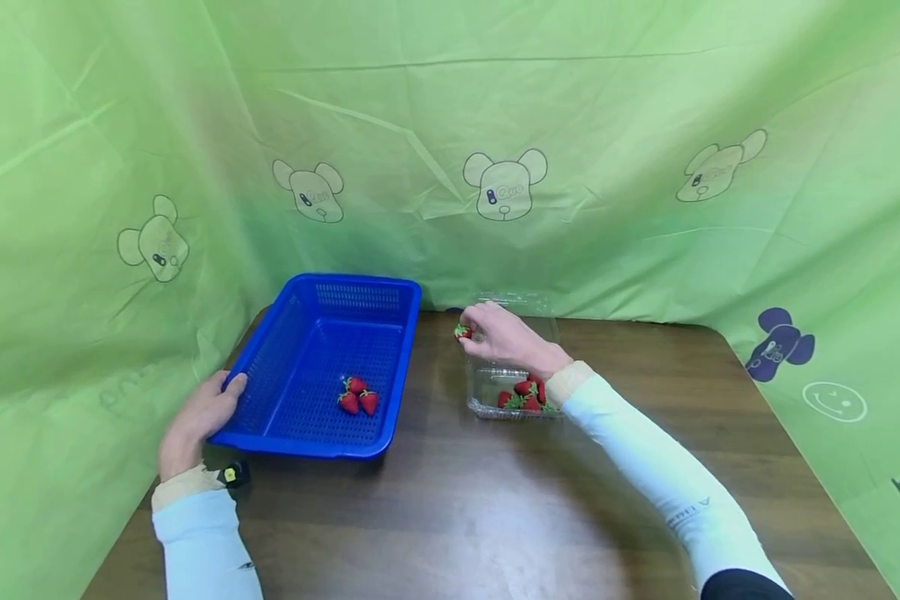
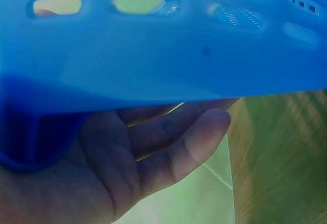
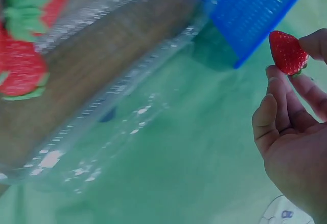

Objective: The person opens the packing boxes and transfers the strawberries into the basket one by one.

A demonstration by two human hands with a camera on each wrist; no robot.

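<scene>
My left hand [image 1: 208, 407] grips the left rim of a blue plastic basket [image 1: 407, 367], thumb over the edge. In the left wrist view, the fingers [image 2: 173, 157] of that hand reach along the underside of the basket's wall. Three strawberries [image 1: 348, 403] lie together on the perforated basket floor. Between thumb and fingertips, my right hand [image 1: 506, 337] pinches another strawberry [image 3: 287, 52], its pointed end facing away from the palm. That hand is above a clear plastic box [image 1: 487, 411] with its lid open, where several strawberries [image 1: 528, 393] sit, partly covered by my wrist.
A brown wooden table [image 1: 450, 508] carries both containers. Green cloth [image 1: 607, 92] printed with bear heads hangs behind and at both sides, close to the basket's far end. Near my left cuff is a small black object [image 1: 234, 474] with a yellow mark.
</scene>
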